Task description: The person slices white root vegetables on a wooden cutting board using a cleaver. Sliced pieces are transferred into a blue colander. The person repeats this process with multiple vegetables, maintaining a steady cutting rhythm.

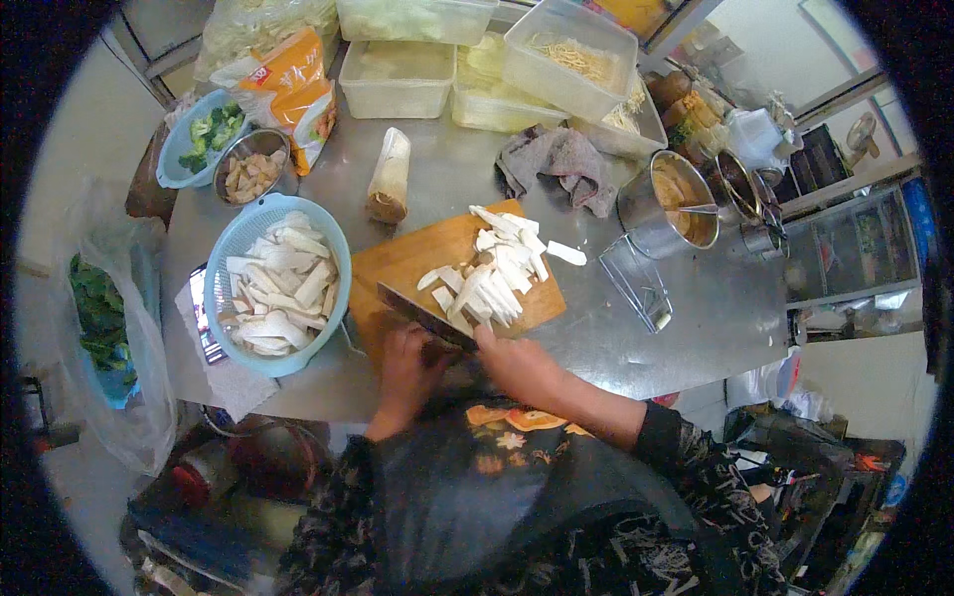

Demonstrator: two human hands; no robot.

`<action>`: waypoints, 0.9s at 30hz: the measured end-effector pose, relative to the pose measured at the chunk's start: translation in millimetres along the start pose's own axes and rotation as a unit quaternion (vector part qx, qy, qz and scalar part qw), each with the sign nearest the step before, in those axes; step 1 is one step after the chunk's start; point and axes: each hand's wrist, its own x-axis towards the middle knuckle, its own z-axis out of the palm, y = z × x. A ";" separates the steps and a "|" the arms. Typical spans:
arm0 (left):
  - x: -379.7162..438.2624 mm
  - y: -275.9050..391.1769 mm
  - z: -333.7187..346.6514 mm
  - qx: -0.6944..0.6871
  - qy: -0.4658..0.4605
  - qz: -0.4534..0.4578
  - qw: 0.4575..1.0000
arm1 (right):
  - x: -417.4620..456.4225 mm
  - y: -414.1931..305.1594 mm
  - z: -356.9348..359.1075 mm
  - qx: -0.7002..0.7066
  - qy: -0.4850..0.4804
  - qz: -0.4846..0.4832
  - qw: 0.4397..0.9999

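Note:
My right hand (518, 365) is closed on the handle of a cleaver (425, 316), whose dark blade angles over the near part of a wooden cutting board (399, 257). Beside the blade, on its near side, is my left hand (410, 365); its fingers are partly in shadow, and whether it holds anything cannot be made out. White slices, apparently king oyster mushroom (488, 294), lie heaped on the board, with one slice (566, 253) off its right edge. Left of the board stands a light blue colander (341, 279) full of similar slices. A whole mushroom stem (390, 175) lies beyond the board.
Back left are a steel bowl (220, 179) of pale chunks and a blue basket (168, 160) of broccoli. Plastic containers (399, 78) line the back. A grey cloth (555, 164), a steel pot (637, 197) and a wire rack (637, 283) are at right. A phone (200, 313) sits beside the colander.

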 end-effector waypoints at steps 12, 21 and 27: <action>4.0 9.8 -8.2 0.013 0.033 0.022 0.999 | 2.9 -7.6 -8.5 0.022 0.011 -0.011 1.000; -9.6 31.8 -33.7 0.066 -0.007 -0.017 0.998 | -20.0 5.1 -30.3 0.060 0.093 0.019 0.994; 25.4 44.9 -28.6 0.065 -0.030 0.091 0.993 | -34.9 14.9 -39.6 0.001 0.100 -0.016 0.995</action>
